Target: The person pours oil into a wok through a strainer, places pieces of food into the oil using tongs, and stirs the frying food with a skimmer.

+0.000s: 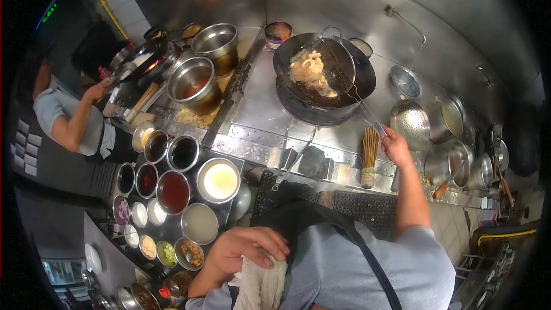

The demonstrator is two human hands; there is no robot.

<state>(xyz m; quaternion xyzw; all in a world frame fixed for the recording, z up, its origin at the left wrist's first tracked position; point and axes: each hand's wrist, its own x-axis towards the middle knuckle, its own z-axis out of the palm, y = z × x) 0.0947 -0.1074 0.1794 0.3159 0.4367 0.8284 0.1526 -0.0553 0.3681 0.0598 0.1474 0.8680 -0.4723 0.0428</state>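
My right hand [396, 146] is closed round the handle of a long wire skimmer [367, 109], whose round rim reaches into a dark wok [364, 83]. Pale yellow, battered-looking food [310, 72] lies in the wok beside the skimmer's rim; I cannot tell whether the mesh bears it. Close to my chest, my left hand [247, 250] grips a whitish cloth [261, 281], fingers bent over its top. A bamboo wok brush [369, 158] stands just left of my right hand, and a perforated ladle [410, 124] is to its right.
Bowls of sauces and a large bowl of pale liquid [218, 180] crowd the left side. Two metal pots [194, 83] stand beyond them. A co-worker [72, 115] handles a pan [138, 66] at far left. More pots [447, 163] and a strainer [406, 82] line the right.
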